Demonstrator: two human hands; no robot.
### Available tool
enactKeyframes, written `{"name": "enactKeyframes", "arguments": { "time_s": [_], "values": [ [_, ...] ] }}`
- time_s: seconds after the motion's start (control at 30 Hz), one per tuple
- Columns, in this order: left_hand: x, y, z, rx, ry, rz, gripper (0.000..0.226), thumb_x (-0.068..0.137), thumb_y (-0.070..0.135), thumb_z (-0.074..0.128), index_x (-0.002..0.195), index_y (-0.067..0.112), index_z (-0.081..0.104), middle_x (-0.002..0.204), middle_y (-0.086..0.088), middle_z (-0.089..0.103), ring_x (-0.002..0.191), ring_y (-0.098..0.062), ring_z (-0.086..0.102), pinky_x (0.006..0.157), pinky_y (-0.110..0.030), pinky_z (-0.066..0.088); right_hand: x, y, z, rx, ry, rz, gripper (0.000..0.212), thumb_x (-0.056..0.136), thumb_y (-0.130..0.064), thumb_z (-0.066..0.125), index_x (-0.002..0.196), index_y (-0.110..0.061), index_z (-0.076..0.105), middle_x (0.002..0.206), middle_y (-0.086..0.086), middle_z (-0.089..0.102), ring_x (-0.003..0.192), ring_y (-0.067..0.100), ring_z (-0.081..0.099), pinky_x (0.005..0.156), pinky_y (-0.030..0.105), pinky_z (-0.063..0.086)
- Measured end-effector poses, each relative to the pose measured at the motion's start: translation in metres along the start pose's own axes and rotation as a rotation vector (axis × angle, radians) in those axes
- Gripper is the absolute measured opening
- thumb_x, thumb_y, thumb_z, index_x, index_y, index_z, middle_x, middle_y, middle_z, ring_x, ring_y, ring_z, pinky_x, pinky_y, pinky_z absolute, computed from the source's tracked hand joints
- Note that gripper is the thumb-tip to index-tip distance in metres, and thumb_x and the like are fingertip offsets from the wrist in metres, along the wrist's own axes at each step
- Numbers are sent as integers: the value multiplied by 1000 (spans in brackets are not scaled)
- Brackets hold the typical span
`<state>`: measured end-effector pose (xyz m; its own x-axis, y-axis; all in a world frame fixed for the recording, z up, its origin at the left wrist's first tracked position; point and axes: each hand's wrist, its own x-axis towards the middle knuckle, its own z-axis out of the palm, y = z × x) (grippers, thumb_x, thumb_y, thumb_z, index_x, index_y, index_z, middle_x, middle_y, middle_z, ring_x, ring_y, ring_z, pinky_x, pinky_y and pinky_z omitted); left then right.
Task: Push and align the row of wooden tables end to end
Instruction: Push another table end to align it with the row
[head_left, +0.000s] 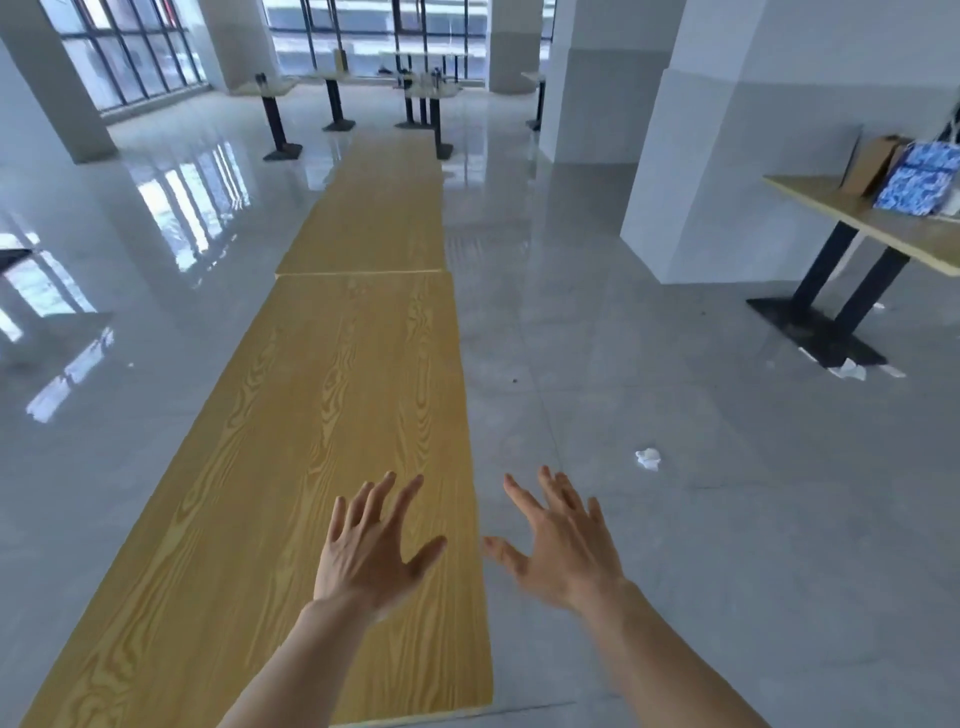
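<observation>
A row of light wooden tables runs away from me down the middle of the room. The nearest table (311, 415) fills the lower centre, and its far end meets the second table (374, 218) at a thin seam, the near one jutting slightly to the right. Further tables continue toward the windows. My left hand (371, 551) hovers over the near table's right part, fingers spread, holding nothing. My right hand (558, 540) is spread open just beyond the table's right edge, above the floor.
Grey glossy floor lies on both sides. A crumpled white paper (648, 458) is on the floor to the right. A side table (857, 218) with a blue-patterned bag stands at right, beside a white pillar (727, 156). Several pedestal tables stand near the windows.
</observation>
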<state>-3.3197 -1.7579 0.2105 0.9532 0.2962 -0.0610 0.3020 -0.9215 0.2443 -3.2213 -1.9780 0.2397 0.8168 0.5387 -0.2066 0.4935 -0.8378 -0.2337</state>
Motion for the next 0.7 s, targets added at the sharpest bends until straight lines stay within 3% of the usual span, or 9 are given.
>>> {"name": "enactKeyframes", "arguments": {
  "time_s": [0.17, 0.33, 0.6, 0.7],
  "values": [
    [44, 78, -21, 9, 66, -105, 111, 63, 99, -7, 161, 46, -1, 173, 4, 7, 159, -24, 4, 129, -45, -3, 33, 80, -64, -25, 10, -101, 108, 66, -95, 4, 161, -44, -1, 172, 7, -5, 158, 26, -5, 125, 56, 7],
    [107, 131, -37, 6, 104, -160, 114, 58, 97, -18, 160, 47, -7, 174, 5, 1, 159, -23, -1, 126, -44, -9, 102, 131, -115, -39, 58, -168, 113, 58, -93, -6, 161, -44, -4, 172, 7, -7, 158, 27, -5, 125, 55, 8],
    [257, 140, -26, -49, 163, -271, 102, 70, 93, 0, 160, 46, -6, 174, 5, -1, 159, -23, -2, 126, -44, -9, 266, 170, -161, -119, 48, -262, 115, 56, -92, -3, 161, -44, -4, 172, 5, -10, 158, 26, -6, 126, 53, 6],
    [331, 129, -19, -81, 180, -310, 110, 64, 97, -8, 161, 45, -4, 174, 3, 1, 160, -25, 0, 127, -46, -7, 342, 179, -179, -171, 36, -296, 116, 56, -92, -4, 161, -43, -3, 172, 6, -8, 158, 27, -4, 125, 54, 6]
  ]
}}
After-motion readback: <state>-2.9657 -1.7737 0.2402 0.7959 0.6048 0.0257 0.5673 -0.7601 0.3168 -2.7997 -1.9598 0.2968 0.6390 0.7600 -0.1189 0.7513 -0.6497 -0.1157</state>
